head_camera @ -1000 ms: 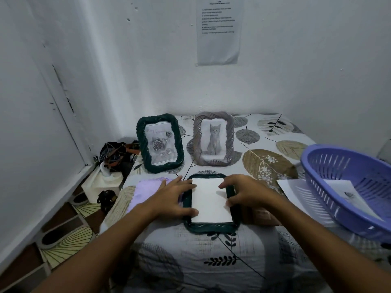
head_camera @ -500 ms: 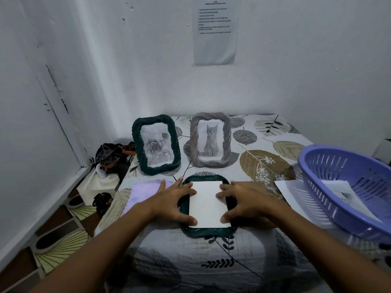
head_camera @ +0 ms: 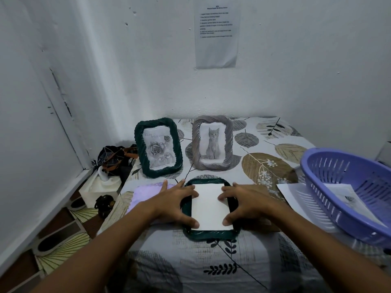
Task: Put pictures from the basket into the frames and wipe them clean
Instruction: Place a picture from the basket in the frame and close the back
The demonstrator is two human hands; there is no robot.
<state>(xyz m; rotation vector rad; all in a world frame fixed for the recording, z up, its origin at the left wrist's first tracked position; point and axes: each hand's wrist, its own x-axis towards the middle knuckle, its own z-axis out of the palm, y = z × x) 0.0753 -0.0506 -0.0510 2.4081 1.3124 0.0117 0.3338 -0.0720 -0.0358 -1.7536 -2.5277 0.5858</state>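
Between the two hands a dark green frame (head_camera: 211, 234) lies flat with a white sheet (head_camera: 209, 207) in it. The left hand (head_camera: 175, 205) and right hand (head_camera: 246, 203), fingers spread, press on the sheet's side edges. Beyond the right hand sits the purple basket (head_camera: 347, 187) holding a picture (head_camera: 349, 197); past the fingertips stand a rose frame (head_camera: 158, 148) and cat frame (head_camera: 212, 142).

Frames: three. Two stand upright at 12 o'clock, dark green frame (head_camera: 158, 147) and grey frame (head_camera: 212, 142); a third green frame (head_camera: 210, 234) lies flat. Baskets: one, purple basket (head_camera: 347, 195), 3 o'clock. Cloths: one, lilac cloth (head_camera: 146, 192). Hands: two.
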